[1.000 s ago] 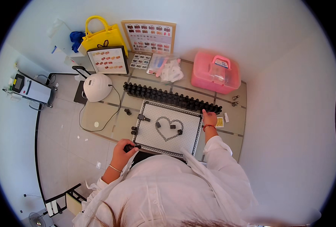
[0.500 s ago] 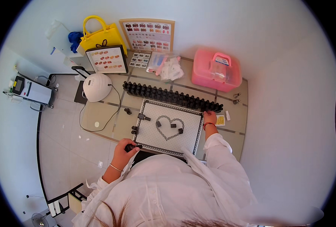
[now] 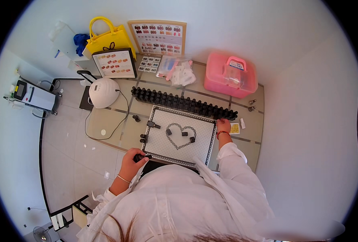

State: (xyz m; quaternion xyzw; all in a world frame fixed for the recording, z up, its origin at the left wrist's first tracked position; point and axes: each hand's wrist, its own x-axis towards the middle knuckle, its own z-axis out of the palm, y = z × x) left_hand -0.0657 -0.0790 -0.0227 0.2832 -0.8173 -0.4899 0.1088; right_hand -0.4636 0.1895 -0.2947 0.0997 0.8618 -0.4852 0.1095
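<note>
A small black nail polish bottle [image 3: 138,157] is held in my left hand [image 3: 129,163], its cap end pointing right over the near left corner of the white lace-edged mat [image 3: 201,135]. My right hand [image 3: 223,125] is at the mat's far right corner, fingers curled in beside the end of a long row of black polish bottles [image 3: 179,101]; whatever they grip is hidden. Inside the mat's heart pattern lie three small black pieces [image 3: 184,134]. Another black bottle [image 3: 153,125] lies on the mat's left side, with a pair of bottles [image 3: 143,138] nearer me.
Left of the mat are a single bottle [image 3: 136,118] and a white nail lamp [image 3: 103,93] with its cord. Colour charts [image 3: 114,63], a yellow bag [image 3: 113,39] and a pink case [image 3: 230,76] line the back. A yellow packet [image 3: 235,128] lies beyond my right hand.
</note>
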